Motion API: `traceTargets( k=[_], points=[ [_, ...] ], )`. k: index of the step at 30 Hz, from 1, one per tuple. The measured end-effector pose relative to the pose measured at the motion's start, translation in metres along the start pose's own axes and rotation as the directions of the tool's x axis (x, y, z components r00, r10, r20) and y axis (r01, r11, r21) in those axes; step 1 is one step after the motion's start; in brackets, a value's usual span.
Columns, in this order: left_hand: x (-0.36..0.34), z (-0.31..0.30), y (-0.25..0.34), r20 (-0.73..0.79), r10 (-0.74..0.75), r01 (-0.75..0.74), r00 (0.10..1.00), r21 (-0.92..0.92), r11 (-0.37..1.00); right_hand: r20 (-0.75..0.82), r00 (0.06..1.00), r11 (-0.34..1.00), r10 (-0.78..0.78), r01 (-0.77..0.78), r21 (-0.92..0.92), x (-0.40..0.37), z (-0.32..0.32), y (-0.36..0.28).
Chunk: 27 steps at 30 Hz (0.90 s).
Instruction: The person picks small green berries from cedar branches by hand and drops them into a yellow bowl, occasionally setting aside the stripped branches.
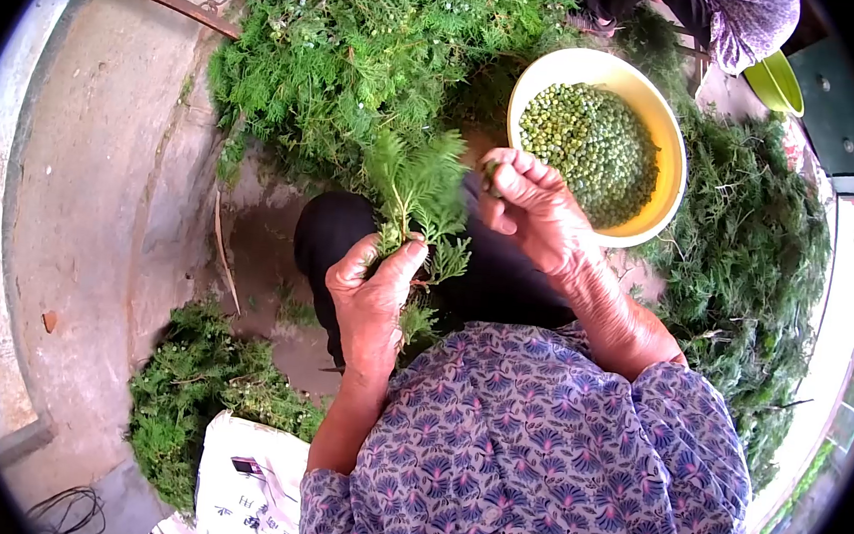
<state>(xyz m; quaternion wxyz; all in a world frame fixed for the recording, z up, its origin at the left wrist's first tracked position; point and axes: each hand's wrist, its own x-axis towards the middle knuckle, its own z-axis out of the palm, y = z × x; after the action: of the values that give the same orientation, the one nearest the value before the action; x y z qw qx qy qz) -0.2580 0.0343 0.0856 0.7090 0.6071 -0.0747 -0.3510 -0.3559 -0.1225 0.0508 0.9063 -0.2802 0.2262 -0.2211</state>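
My left hand (369, 298) is closed around the stem of a leafy conifer sprig (415, 191), which stands upright over my dark-trousered knee. The sprig's top is slightly blurred. To its right, my right hand (542, 206) is raised with its fingers pinched together on something small and green (491, 177), mostly hidden by the fingertips. Just beyond that hand stands a yellow basin (670, 136), partly filled with small round green cones (597, 150).
A large heap of conifer branches (352, 70) lies ahead, with another pile (751, 232) along the right. Behind on the left are more cuttings (187, 389) and a white sack (239, 493). Another person's patterned clothing (752, 27) and a green container (777, 84) show top right.
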Motion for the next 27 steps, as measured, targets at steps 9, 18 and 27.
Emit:
traceTargets(
  k=[9, 18, 27],
  points=[
    [0.0, 0.008, -0.008, 0.09, 0.239, -0.255, 0.967, 0.293, 0.922, 0.069, 0.995, 0.904, -0.077, 0.099, -0.417, -0.019, 0.023, -0.028],
    [-0.001, 0.008, -0.005, 0.273, 0.356, -0.445, 0.894, 0.447, 0.776, 0.528, 0.813, 0.383, -0.245, 0.581, -0.718, -0.012, 0.033, 0.005],
    [-0.002, 0.008, -0.004, 0.139, 0.223, -0.261, 0.965, 0.417, 0.871, 0.109, 0.994, 0.983, 0.012, -0.032, 0.18, -0.012, 0.013, -0.022]
  ],
)
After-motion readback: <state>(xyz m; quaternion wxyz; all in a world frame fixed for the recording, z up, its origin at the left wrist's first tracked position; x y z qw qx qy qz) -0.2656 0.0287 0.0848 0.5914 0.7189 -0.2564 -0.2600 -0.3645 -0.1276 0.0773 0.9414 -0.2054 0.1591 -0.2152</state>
